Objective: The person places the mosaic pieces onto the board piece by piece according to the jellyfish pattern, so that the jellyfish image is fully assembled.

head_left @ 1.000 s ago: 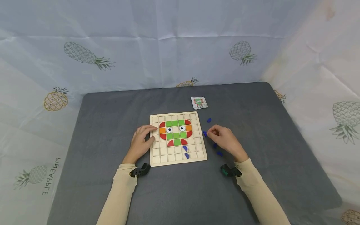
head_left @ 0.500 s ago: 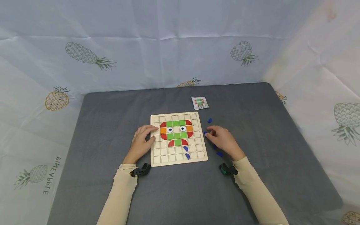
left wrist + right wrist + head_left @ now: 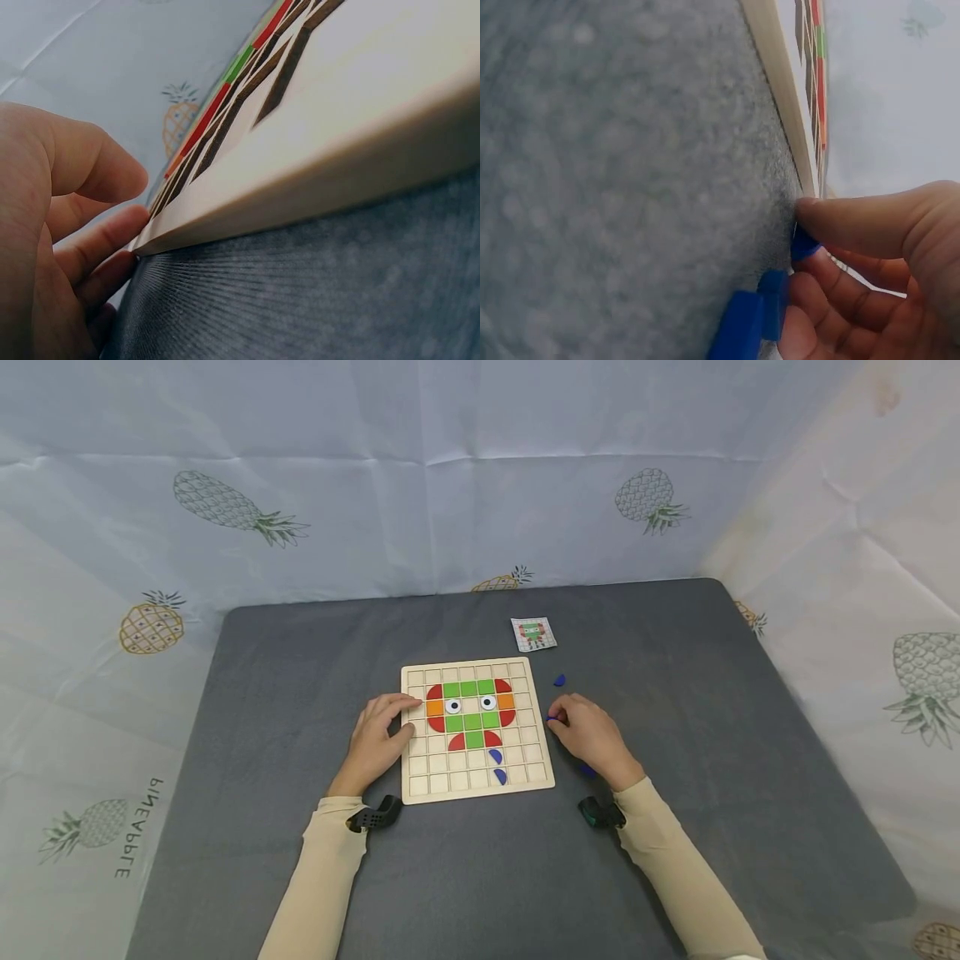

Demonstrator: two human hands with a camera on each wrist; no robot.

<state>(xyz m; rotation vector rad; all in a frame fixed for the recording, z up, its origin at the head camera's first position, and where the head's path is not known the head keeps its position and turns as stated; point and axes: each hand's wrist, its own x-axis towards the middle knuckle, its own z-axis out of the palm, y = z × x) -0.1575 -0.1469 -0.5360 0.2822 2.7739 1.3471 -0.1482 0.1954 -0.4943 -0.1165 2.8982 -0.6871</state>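
Observation:
A square wooden grid board (image 3: 435, 785) lies on the grey table. Its cells hold green squares, red quarter-circles, orange squares and two eye pieces, with two blue half-circle pieces (image 3: 500, 776) below them. My left hand (image 3: 377, 737) rests at the board's left edge, fingertips on the rim and fingers loosely bent. Just off the right edge, my right hand (image 3: 594, 737) pinches a blue half-circle piece (image 3: 804, 244) between thumb and fingers, low over the cloth. Two more blue pieces (image 3: 736, 326) stand close by its curled fingers in the right wrist view; the hand partly covers them from above.
A small picture card (image 3: 534, 635) showing a similar coloured figure lies behind the board. Another blue piece (image 3: 559, 680) sits between the card and my right hand. Pineapple-printed cloth (image 3: 420, 527) hangs around the table's back and sides.
My right hand has shifted slightly left, and its thumb and fingers have closed on the blue half-circle piece beside the board. The left hand and the board stay put.

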